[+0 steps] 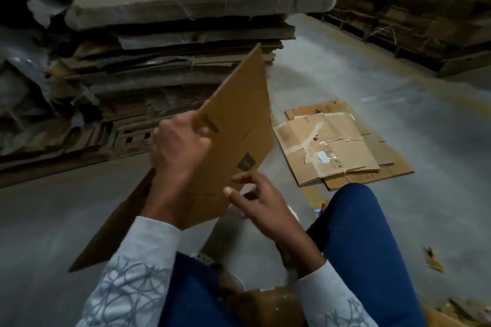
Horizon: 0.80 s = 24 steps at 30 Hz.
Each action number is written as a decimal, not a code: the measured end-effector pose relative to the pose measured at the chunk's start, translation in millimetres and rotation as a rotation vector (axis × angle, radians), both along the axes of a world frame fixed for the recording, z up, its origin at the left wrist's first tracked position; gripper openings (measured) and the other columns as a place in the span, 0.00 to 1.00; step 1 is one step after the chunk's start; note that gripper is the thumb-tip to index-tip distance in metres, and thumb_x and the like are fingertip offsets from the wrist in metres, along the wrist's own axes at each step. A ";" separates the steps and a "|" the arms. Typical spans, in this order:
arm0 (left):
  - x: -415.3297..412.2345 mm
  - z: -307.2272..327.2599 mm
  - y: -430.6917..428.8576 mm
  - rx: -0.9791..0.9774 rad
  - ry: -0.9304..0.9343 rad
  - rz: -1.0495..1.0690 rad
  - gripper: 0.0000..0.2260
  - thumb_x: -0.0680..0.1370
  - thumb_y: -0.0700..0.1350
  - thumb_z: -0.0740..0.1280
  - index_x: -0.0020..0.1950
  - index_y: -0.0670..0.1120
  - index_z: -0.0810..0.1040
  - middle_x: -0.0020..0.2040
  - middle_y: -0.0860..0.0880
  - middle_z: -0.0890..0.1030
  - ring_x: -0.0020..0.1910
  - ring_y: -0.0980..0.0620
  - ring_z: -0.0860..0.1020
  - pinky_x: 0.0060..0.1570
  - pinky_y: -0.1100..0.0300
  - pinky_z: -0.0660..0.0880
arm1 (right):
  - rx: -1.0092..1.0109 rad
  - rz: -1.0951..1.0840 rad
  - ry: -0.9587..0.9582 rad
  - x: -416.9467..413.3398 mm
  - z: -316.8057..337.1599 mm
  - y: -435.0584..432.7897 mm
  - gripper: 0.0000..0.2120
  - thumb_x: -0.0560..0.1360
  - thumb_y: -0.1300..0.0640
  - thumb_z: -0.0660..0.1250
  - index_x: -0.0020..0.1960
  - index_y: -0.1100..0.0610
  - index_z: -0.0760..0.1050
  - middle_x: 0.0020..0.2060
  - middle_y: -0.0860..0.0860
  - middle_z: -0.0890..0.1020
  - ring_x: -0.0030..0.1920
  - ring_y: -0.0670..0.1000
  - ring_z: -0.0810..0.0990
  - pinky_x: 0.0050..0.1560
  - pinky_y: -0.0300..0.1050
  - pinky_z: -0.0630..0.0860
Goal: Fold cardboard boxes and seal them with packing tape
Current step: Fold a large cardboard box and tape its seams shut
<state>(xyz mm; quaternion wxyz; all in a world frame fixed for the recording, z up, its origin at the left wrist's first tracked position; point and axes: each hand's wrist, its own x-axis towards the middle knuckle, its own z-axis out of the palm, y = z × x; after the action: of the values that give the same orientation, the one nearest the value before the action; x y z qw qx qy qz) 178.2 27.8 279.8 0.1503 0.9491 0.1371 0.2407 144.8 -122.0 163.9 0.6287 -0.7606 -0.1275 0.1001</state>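
Flattened cardboard box [239,114], held up.
Left hand [178,148] grips its 9 o'clock edge; right hand [260,202], fingers spread, touches its 5 o'clock edge.

Raised left hand [180,148] grips the cardboard sheet [239,114]; lower right hand [263,202] touches it, fingers loosely spread.

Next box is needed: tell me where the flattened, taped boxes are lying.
In the head view the flattened taped boxes lie on the floor at right, just beyond the right knee, right of the held cardboard sheet.
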 end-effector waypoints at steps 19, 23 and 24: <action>-14.0 55.7 127.8 -0.497 -0.008 -0.418 0.14 0.74 0.46 0.74 0.54 0.64 0.83 0.53 0.56 0.85 0.56 0.56 0.82 0.53 0.54 0.82 | -0.434 -0.313 -0.147 109.4 -32.1 -74.6 0.24 0.79 0.51 0.70 0.74 0.45 0.70 0.60 0.49 0.80 0.62 0.54 0.78 0.56 0.50 0.74; 22.4 -8.5 125.9 -0.138 0.058 0.183 0.42 0.76 0.62 0.70 0.82 0.50 0.52 0.82 0.41 0.53 0.79 0.37 0.52 0.76 0.35 0.49 | -0.619 -0.321 -0.283 104.8 -22.1 -38.9 0.21 0.81 0.42 0.65 0.72 0.44 0.72 0.51 0.46 0.81 0.48 0.47 0.75 0.40 0.41 0.67; 25.3 -35.0 117.2 -0.278 0.112 0.212 0.50 0.73 0.67 0.70 0.83 0.50 0.44 0.83 0.41 0.47 0.80 0.37 0.48 0.77 0.35 0.47 | -0.667 -0.312 -0.337 103.7 -21.0 -24.5 0.20 0.80 0.41 0.64 0.70 0.43 0.73 0.51 0.48 0.83 0.47 0.48 0.76 0.41 0.41 0.67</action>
<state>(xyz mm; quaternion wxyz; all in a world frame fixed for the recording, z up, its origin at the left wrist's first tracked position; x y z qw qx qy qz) 203.5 145.0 244.7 0.2461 0.9113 0.2764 0.1806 248.6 -146.5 142.9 0.3254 -0.9388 -0.0724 -0.0867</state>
